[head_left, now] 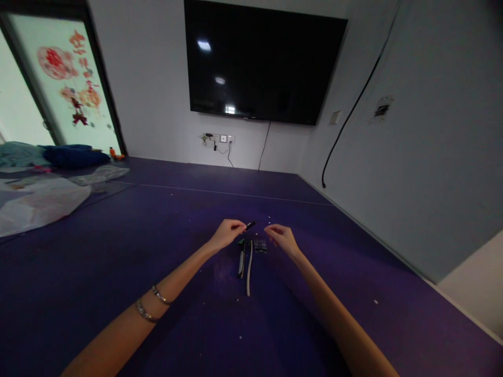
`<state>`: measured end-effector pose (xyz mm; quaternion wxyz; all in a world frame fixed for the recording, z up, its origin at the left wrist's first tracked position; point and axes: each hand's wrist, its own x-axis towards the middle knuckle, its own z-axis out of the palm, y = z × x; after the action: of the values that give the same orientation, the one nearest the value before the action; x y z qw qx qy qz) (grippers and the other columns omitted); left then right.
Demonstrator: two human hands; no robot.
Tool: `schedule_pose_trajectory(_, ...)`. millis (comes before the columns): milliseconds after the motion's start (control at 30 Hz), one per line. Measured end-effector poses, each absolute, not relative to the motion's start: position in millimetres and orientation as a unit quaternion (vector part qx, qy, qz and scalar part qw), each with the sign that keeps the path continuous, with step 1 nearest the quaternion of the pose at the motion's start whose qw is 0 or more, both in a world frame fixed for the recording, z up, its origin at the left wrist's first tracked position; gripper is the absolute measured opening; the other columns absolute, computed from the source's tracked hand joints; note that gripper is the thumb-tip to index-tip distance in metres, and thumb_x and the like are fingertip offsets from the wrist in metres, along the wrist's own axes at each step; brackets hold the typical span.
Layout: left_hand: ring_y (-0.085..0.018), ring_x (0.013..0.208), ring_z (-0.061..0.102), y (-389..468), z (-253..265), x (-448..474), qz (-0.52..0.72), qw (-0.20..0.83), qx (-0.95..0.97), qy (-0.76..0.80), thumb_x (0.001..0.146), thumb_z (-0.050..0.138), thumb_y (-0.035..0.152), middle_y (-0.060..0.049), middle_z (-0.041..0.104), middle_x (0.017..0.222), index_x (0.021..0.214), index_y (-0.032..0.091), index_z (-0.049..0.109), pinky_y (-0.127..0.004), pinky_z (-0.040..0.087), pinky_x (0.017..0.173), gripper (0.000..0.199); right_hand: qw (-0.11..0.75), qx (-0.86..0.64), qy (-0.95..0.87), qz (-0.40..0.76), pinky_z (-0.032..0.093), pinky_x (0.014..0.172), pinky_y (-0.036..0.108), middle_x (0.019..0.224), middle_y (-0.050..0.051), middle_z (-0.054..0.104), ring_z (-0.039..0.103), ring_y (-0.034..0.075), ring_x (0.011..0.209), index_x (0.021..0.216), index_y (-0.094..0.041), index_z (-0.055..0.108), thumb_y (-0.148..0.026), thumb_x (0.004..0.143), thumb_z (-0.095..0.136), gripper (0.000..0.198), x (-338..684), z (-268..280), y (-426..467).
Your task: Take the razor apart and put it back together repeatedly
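My left hand [230,232] pinches one end of a small dark stick-like piece [250,225], which points up and to the right. Across from it, my right hand [281,238] has its thumb and forefinger closed together; whatever sits between them is too small to make out. Below the hands, a small dark compartment case [260,245] lies on the purple surface [220,324]. To its left is a long pale rod [249,269], slightly bent. Beside that rod lies a dark tool with a grey strip along it [241,262], its upper end partly greenish.
Tiny pale bits are scattered over the surface. A crumpled white plastic sheet [43,204] and dark blue cloth [74,155] lie at the far left. A black cable [353,107] hangs down the right wall. A large television [263,63] is mounted ahead.
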<state>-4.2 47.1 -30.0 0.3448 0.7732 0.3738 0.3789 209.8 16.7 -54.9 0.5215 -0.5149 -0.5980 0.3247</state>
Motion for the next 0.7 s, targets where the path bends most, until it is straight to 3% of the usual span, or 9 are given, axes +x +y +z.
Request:
schedule_pose_trajectory(467, -0.011, 0.054, 0.049, 25, -30, 7, 0.386, 0.397, 0.756, 0.351, 0.079, 0.05, 0.032, 0.001, 0.057, 0.056, 0.07, 0.011, 0.065, -0.022, 0.035, 0.054, 0.027, 0.54, -0.446, -0.6, 0.386, 0.034, 0.037, 0.017, 0.063, -0.001, 0.06, 0.046, 0.007, 0.045, 0.075, -0.015, 0.062, -0.039, 0.062, 0.067, 0.028, 174, -35, 2)
schedule_pose_trajectory(700, -0.017, 0.083, 0.061, 22, -20, 5, 0.44, 0.415, 0.714, 0.354, 0.073, 0.06, 0.027, -0.008, 0.069, 0.091, 0.092, 0.013, 0.067, -0.029, 0.045, 0.077, 0.024, 0.535, -0.45, -0.601, 0.388, 0.038, 0.037, 0.018, 0.063, 0.001, 0.059, 0.054, 0.012, 0.053, 0.075, -0.015, 0.06, -0.04, 0.063, 0.067, 0.028, 176, -34, 2)
